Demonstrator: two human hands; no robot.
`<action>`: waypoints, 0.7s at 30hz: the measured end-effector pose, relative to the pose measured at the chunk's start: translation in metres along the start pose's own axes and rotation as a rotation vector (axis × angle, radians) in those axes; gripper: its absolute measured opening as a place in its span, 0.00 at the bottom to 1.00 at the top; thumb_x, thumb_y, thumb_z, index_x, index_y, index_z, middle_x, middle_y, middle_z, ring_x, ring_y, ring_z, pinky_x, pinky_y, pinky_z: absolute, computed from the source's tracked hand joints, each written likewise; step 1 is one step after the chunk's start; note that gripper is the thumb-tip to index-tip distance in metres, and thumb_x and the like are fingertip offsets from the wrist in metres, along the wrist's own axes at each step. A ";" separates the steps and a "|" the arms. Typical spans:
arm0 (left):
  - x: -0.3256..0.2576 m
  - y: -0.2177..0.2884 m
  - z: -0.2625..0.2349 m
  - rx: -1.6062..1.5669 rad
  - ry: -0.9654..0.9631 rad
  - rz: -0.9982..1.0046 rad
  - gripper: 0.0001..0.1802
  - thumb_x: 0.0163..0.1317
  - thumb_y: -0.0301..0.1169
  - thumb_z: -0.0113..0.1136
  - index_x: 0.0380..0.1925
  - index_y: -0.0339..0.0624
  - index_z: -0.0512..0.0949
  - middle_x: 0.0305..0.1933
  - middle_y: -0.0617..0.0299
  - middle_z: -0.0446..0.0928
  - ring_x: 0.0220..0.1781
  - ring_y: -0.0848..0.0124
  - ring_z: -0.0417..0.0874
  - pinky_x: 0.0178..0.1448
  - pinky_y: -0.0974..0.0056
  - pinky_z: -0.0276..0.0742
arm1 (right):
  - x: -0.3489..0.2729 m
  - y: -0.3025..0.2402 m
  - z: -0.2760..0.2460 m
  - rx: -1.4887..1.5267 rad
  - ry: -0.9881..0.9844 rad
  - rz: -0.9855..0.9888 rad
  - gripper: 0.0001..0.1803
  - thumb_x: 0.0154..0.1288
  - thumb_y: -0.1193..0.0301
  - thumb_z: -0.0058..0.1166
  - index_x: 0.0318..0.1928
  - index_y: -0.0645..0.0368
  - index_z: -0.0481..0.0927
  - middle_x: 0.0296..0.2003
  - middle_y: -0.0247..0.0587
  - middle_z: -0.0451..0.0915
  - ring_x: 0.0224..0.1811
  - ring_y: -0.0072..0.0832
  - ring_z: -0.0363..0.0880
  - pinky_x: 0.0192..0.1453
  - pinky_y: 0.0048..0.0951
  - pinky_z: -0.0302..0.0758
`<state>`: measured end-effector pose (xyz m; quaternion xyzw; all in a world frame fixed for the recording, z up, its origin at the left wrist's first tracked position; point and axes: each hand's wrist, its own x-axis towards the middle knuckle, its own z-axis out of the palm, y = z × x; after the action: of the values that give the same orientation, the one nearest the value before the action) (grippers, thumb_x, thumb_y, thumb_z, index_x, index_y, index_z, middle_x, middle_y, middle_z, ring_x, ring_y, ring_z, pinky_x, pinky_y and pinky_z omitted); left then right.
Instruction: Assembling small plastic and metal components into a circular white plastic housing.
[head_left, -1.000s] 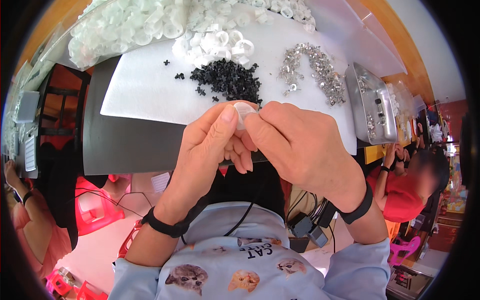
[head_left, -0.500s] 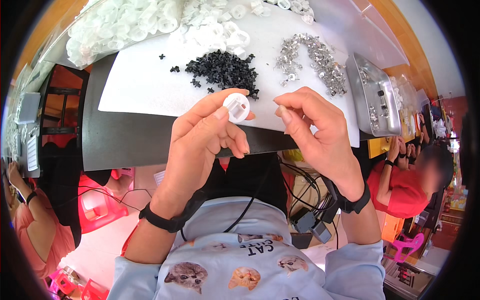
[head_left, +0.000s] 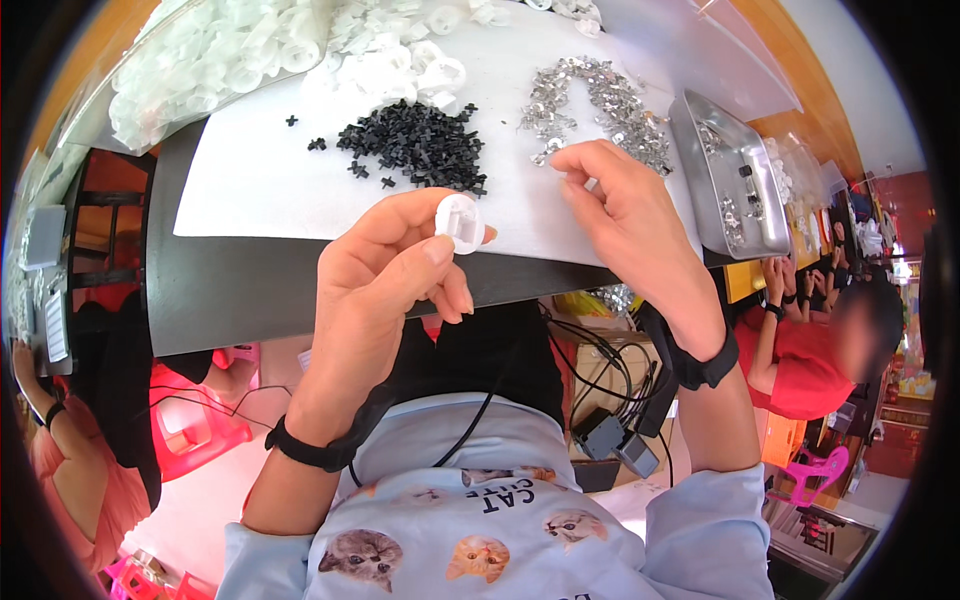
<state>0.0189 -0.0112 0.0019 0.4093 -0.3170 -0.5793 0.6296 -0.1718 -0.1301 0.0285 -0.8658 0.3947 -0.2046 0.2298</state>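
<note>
My left hand (head_left: 375,270) is closed, pinching a round white plastic piece (head_left: 461,224) between thumb and fingers. The piece is tilted so that its face, with a raised rectangular part in the middle, shows. My right hand (head_left: 625,205) is over the right part of the white sheet, its thumb and forefinger slightly apart with nothing visible between them. Just beyond its fingertips lies a curved pile of small metal parts (head_left: 632,118). Beyond my left hand is a heap of small black cross-shaped parts (head_left: 420,147).
White plastic pieces (head_left: 385,78) are heaped beyond the black parts, beside a clear bag (head_left: 215,75) full of more. At the right a metal tray (head_left: 712,150) holds small parts. The white sheet (head_left: 255,190) covers much of the dark table (head_left: 195,300). Co-workers sit on both sides.
My right hand has moved away from the white piece toward the metal parts. My left hand still holds the piece, turned a little. The view has shifted slightly.
</note>
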 end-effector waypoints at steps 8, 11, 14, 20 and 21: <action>0.001 -0.003 0.000 0.049 -0.010 0.006 0.19 0.64 0.29 0.52 0.53 0.30 0.71 0.43 0.43 0.80 0.24 0.72 0.79 0.28 0.71 0.76 | 0.016 -0.001 0.000 -0.210 -0.032 -0.031 0.08 0.62 0.72 0.47 0.36 0.64 0.75 0.37 0.50 0.77 0.39 0.49 0.76 0.42 0.45 0.71; 0.000 -0.002 0.001 0.055 -0.014 0.014 0.19 0.64 0.29 0.52 0.52 0.30 0.71 0.42 0.43 0.80 0.25 0.73 0.79 0.29 0.71 0.76 | 0.024 -0.006 0.003 -0.320 -0.089 0.008 0.10 0.62 0.70 0.47 0.32 0.66 0.75 0.35 0.52 0.78 0.38 0.50 0.77 0.41 0.47 0.72; 0.000 -0.003 0.001 0.049 -0.018 0.016 0.19 0.64 0.30 0.51 0.52 0.30 0.71 0.43 0.43 0.80 0.25 0.73 0.79 0.29 0.71 0.76 | 0.029 -0.005 0.006 -0.369 -0.069 0.000 0.11 0.62 0.70 0.48 0.29 0.68 0.75 0.31 0.52 0.78 0.36 0.51 0.78 0.39 0.48 0.73; -0.001 -0.003 0.000 0.039 -0.012 0.025 0.18 0.65 0.30 0.50 0.52 0.31 0.72 0.42 0.44 0.80 0.25 0.73 0.79 0.29 0.70 0.76 | 0.030 -0.006 0.007 -0.459 -0.043 -0.054 0.11 0.61 0.70 0.48 0.29 0.68 0.75 0.29 0.52 0.78 0.34 0.50 0.78 0.38 0.47 0.74; -0.002 -0.003 0.000 0.035 -0.010 0.025 0.18 0.66 0.30 0.49 0.53 0.31 0.72 0.42 0.44 0.80 0.25 0.72 0.79 0.29 0.70 0.75 | 0.026 -0.008 0.006 -0.434 -0.050 -0.050 0.11 0.61 0.70 0.48 0.29 0.67 0.75 0.29 0.51 0.78 0.34 0.50 0.78 0.38 0.47 0.74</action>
<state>0.0173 -0.0096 -0.0009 0.4133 -0.3351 -0.5679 0.6280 -0.1480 -0.1446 0.0329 -0.9092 0.4022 -0.0988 0.0428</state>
